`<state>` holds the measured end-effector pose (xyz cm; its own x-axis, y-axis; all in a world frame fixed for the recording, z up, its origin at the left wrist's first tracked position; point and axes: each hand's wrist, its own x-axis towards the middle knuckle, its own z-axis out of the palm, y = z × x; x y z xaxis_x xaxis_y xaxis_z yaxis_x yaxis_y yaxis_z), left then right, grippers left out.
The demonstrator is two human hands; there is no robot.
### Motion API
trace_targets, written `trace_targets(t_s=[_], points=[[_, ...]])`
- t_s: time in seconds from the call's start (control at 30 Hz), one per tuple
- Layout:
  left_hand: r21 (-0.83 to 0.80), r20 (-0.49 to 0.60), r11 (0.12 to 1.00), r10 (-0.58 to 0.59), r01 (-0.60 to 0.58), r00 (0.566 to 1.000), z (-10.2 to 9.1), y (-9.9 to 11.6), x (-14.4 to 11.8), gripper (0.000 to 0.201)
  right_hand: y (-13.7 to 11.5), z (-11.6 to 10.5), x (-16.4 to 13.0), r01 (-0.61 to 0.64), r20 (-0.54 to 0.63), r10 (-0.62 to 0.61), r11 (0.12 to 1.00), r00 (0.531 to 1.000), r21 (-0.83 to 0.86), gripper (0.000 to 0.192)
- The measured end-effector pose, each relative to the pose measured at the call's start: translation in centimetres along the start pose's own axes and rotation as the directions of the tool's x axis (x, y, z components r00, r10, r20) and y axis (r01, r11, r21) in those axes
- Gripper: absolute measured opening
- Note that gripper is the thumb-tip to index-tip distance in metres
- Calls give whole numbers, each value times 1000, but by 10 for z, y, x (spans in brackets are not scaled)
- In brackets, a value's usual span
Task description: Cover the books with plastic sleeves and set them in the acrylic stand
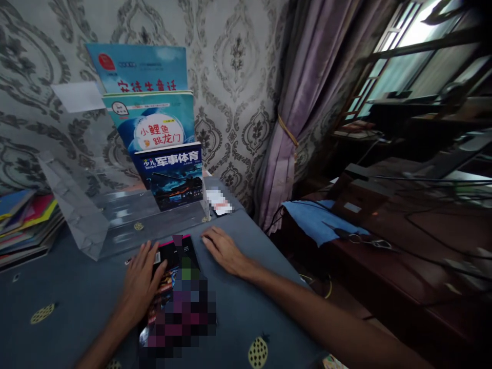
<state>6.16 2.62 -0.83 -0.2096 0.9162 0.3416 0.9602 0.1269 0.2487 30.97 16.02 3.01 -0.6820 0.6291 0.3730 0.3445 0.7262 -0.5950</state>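
Our left hand (141,279) lay with fingers spread flat on the left edge of a dark magazine (175,294), pressing rather than gripping it. Our right hand (223,249) rested open, fingers loosely together, on the blue tablecloth (69,292) just right of the magazine's top corner. The magazine lay flat near the table's front edge, outside the clear display rack (115,215), where three books (154,128) already stood in tiers; stacked books (23,220) waited at the left edge.

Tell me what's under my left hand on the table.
The left hand lies flat on a dark book with a black and pink cover, on the blue tablecloth. The cover's left edge is hidden under the palm.
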Motion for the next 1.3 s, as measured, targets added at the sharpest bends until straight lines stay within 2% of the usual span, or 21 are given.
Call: trace_targets(t_s=[0.23, 0.37, 0.57, 0.77, 1.0, 1.13, 1.3], points=[[8, 41, 993, -119, 119, 992, -20, -49, -18, 75, 7, 0, 0, -30, -34, 31, 999, 999, 44, 21], [42, 47, 993, -110, 108, 993, -23, -58, -21, 75, 6, 1, -1, -18, -23, 18, 1000, 1000, 11, 20], [-5, -34, 1000, 26, -26, 999, -27, -40, -19, 55, -21, 9, -4, 44, 92, -36, 995, 995, -88, 22], [16, -44, 982, 189, -188, 981, -19, -21, -15, 46, -37, 17, 0, 76, 158, -54, 988, 986, -132, 22], [111, -23, 974, 199, -195, 980, -25, -16, -13, 44, -42, 20, 4, 90, 150, -64, 981, 987, -173, 23], [184, 4, 957, 226, -223, 974, -32, -1, -4, 39, -56, 35, 14, 223, 170, -195, 961, 966, -162, 23], [119, 15, 967, 226, -226, 974, -28, 12, 3, 39, -68, 54, 26, 318, 226, -283, 938, 932, -137, 24]])
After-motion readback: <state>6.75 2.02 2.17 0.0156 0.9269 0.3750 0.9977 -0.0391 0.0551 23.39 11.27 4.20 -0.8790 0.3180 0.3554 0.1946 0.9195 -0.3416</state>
